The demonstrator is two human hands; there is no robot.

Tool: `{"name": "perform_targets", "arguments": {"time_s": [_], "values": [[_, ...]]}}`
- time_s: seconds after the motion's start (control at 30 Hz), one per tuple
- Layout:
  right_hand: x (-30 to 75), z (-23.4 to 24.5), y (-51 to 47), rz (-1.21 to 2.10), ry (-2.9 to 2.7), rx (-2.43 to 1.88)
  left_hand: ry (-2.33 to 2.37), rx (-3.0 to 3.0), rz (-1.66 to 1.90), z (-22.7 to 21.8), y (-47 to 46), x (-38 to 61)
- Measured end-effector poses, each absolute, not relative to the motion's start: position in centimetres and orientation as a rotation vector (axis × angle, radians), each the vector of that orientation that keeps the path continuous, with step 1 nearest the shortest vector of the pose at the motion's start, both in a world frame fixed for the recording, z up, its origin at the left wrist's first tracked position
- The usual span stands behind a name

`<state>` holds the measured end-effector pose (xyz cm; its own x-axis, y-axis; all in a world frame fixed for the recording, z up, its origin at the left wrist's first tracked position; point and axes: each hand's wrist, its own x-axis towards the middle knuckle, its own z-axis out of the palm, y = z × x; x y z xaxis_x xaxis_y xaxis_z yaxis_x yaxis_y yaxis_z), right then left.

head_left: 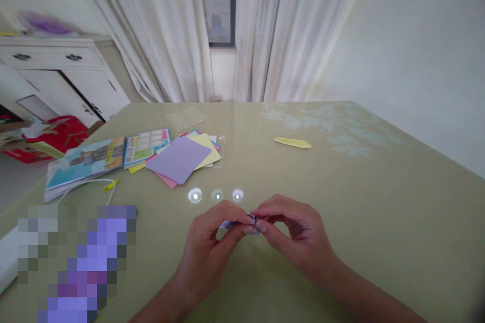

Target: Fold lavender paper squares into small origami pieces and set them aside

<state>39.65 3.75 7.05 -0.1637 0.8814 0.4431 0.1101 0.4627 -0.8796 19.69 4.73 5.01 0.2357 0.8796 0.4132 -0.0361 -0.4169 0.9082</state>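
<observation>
Both my hands meet just above the olive table [371,212], near its front edge. My left hand [214,242] and my right hand [293,234] each pinch one end of a small folded piece of purple paper [253,222], fingertips pressed together around it. Most of the paper is hidden by my fingers. A stack of loose coloured paper sheets [182,159], purple on top with yellow and pink beneath, lies behind my left hand. A folded yellow paper piece [292,143] rests farther back to the right.
Booklets [108,154] and a white cable [85,184] lie at the left of the table, beside a blurred-out patch. A white cabinet [56,73] and red items [56,133] stand at the left. White curtains [265,30] hang behind the table.
</observation>
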Motion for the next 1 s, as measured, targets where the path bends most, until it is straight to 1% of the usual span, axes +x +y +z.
{"name": "perform_targets", "arguments": {"time_s": [0.2,0.47,0.53,0.7,1.0], "values": [[39.44,7.43,3.33,0.627,-1.702,-0.955,0.783,1.758,1.31,5.06,4.7,19.78],[39.64,7.45,3.17,0.474,-1.865,-0.984,0.769,1.836,1.261,4.84,4.69,19.83],[39.71,7.59,3.15,0.486,-1.863,-1.004,0.77,1.857,1.246,4.85,4.69,19.76],[39.88,7.75,3.21,0.633,-1.867,-1.061,0.785,1.913,1.232,4.96,4.8,19.51],[40.04,7.15,3.15,0.653,-1.896,-1.185,0.801,2.059,1.231,4.73,4.92,19.54]]}}
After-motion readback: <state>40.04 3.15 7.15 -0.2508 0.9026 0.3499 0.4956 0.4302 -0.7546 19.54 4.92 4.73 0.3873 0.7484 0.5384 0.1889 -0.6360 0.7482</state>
